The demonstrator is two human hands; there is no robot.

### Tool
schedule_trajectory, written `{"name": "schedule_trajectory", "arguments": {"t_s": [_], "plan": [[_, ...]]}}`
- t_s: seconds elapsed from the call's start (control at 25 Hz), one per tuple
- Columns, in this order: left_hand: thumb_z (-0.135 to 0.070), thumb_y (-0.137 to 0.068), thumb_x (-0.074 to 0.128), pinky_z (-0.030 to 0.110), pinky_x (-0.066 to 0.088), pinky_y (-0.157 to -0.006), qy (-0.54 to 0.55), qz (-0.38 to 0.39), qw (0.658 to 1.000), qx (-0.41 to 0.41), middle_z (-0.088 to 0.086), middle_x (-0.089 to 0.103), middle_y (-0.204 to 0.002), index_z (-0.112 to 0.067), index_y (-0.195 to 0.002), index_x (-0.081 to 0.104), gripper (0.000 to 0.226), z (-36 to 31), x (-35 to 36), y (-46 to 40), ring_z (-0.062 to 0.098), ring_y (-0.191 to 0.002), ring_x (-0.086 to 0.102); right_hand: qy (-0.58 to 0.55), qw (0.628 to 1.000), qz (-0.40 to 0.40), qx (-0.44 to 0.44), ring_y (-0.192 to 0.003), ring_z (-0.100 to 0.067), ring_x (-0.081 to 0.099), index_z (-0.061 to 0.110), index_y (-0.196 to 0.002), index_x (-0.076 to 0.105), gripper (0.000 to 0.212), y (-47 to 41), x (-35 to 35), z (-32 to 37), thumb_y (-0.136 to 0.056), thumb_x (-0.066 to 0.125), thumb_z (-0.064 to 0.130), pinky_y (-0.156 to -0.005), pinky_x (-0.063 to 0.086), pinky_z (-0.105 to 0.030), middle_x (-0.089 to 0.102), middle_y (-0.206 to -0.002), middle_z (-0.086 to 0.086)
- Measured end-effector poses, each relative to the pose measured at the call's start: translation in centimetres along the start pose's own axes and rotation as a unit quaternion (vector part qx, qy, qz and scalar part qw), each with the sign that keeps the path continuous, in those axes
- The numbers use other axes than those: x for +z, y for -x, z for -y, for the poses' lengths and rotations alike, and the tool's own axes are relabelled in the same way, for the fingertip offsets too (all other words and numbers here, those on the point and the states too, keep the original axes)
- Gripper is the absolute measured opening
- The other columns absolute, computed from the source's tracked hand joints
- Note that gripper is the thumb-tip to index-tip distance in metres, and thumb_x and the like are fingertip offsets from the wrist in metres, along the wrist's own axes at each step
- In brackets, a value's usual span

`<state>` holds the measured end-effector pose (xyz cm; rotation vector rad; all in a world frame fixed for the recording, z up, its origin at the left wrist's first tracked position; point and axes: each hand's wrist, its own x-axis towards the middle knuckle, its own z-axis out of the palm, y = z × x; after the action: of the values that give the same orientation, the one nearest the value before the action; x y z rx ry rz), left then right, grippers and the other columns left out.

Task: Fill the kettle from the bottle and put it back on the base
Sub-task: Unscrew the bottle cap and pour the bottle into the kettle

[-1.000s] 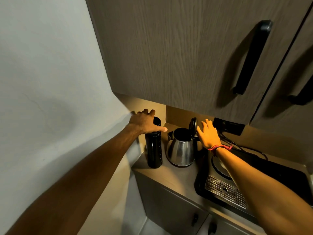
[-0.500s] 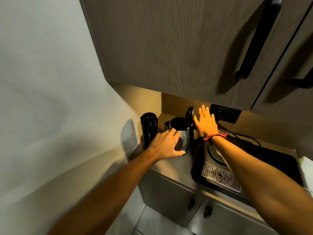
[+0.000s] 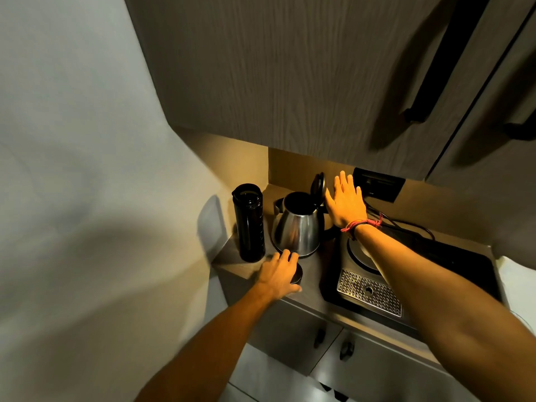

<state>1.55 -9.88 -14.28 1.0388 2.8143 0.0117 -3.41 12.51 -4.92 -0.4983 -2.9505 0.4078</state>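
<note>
While the left hand [image 3: 279,274] is setting the bottle's cap [image 3: 296,274] on the counter [image 3: 314,288], the kettle [image 3: 297,227] is waiting open.

The right hand [image 3: 345,203], flat and grasping nothing, is propping the lid [image 3: 317,185] back, likely for pouring; the uncapped bottle [image 3: 249,223] is standing just left of the kettle.

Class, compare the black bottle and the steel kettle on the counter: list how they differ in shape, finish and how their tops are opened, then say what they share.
The bottle is a tall, slim, straight-sided cylinder; the kettle is shorter, wider and flares toward its bottom. The bottle is dark black; the kettle is shiny metal. The bottle's top carries no cap, while the kettle's hinged lid stands raised, attached. Both stand upright, side by side, with open mouths.
</note>
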Motion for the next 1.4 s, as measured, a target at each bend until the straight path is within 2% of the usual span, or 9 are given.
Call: {"name": "schedule_trajectory", "arguments": {"t_s": [0.08,0.2,0.36,0.48,0.6,0.92,1.04,1.24,1.4], "plan": [[-0.068,-0.082,0.059,0.041,0.051,-0.085,-0.009,-0.111,0.993,0.041,0.009,0.050,-0.127,-0.011,-0.131,0.045,0.077,0.3,-1.5,0.3,0.029,-0.116,0.051,0.001,1.000,-0.002,0.000,-0.153,-0.028,-0.002,0.008,-0.155,0.011,0.068,-0.1,0.1,-0.1,-0.101,0.017,0.048,-0.124,0.005,-0.049,-0.001,-0.166,-0.011],[-0.066,-0.085,0.054,0.044,0.045,-0.093,-0.022,-0.340,0.936,0.089,0.010,0.053,-0.126,-0.011,-0.127,0.051,0.069,1.8,-6.1,-0.5,0.027,-0.115,0.052,0.000,1.000,-0.004,-0.005,-0.153,-0.028,-0.002,0.008,-0.155,0.011,0.067,-0.3,0.3,-0.3,-0.101,0.017,0.047,-0.124,0.006,-0.049,0.000,-0.166,-0.011],[-0.076,-0.077,0.057,0.041,0.036,-0.101,0.084,-0.495,0.859,-0.103,0.006,0.050,-0.132,-0.016,-0.129,0.049,0.080,6.0,-11.5,-1.3,0.022,-0.122,0.046,-0.003,1.000,-0.001,-0.006,-0.153,-0.029,-0.001,0.008,-0.156,0.011,0.066,-0.3,0.7,-0.5,-0.102,0.016,0.046,-0.124,0.007,-0.050,0.001,-0.166,-0.011],[-0.074,-0.062,0.074,0.041,0.044,-0.101,0.299,-0.443,0.814,-0.228,0.006,0.050,-0.137,-0.016,-0.136,0.042,0.099,8.4,-10.4,-0.5,0.022,-0.126,0.048,-0.002,1.000,-0.002,-0.010,-0.153,-0.029,-0.001,0.008,-0.156,0.011,0.066,-0.4,0.7,-0.2,-0.102,0.016,0.046,-0.124,0.007,-0.051,0.001,-0.166,-0.012],[-0.044,-0.058,0.093,0.045,0.052,-0.100,0.486,-0.305,0.790,-0.217,0.007,0.060,-0.131,-0.014,-0.135,0.045,0.095,8.7,-8.5,-0.4,0.026,-0.121,0.058,0.001,1.000,-0.002,-0.012,-0.153,-0.029,-0.001,0.008,-0.156,0.010,0.066,-0.3,0.6,-0.1,-0.102,0.017,0.046,-0.124,0.007,-0.050,0.001,-0.166,-0.012],[-0.022,-0.059,0.094,0.041,0.054,-0.095,0.475,-0.377,0.762,-0.229,0.011,0.069,-0.119,-0.010,-0.128,0.057,0.079,7.7,-7.6,-1.8,0.028,-0.112,0.065,-0.008,1.000,-0.016,0.001,-0.153,-0.028,0.001,0.008,-0.155,0.012,0.069,-0.1,0.6,0.3,-0.101,0.016,0.049,-0.124,0.008,-0.050,0.005,-0.165,-0.012],[-0.028,-0.060,0.093,0.044,0.056,-0.093,0.454,-0.371,0.780,-0.217,0.008,0.070,-0.117,-0.015,-0.127,0.057,0.077,7.9,-7.7,-2.1,0.027,-0.109,0.066,-0.010,1.000,-0.020,0.001,-0.153,-0.028,0.002,0.007,-0.155,0.012,0.069,-0.2,0.6,0.4,-0.101,0.018,0.049,-0.124,0.008,-0.050,0.006,-0.165,-0.012],[-0.042,-0.055,0.089,0.024,0.051,-0.080,0.390,-0.311,0.852,-0.160,0.000,0.071,-0.112,-0.026,-0.121,0.056,0.076,7.7,-8.2,-3.1,0.020,-0.102,0.067,-0.035,0.999,-0.017,-0.001,-0.153,-0.029,0.003,0.007,-0.155,0.012,0.070,0.0,0.6,0.1,-0.100,0.018,0.050,-0.124,0.007,-0.051,0.007,-0.165,-0.013],[-0.049,-0.051,0.084,0.035,0.055,-0.084,0.343,-0.251,0.892,-0.150,0.002,0.070,-0.114,-0.025,-0.120,0.054,0.080,7.3,-9.1,-4.0,0.024,-0.104,0.066,-0.056,0.998,-0.022,-0.006,-0.153,-0.028,0.003,0.006,-0.155,0.013,0.073,-0.1,0.6,-0.2,-0.099,0.017,0.053,-0.124,0.007,-0.050,0.009,-0.165,-0.013]]}}
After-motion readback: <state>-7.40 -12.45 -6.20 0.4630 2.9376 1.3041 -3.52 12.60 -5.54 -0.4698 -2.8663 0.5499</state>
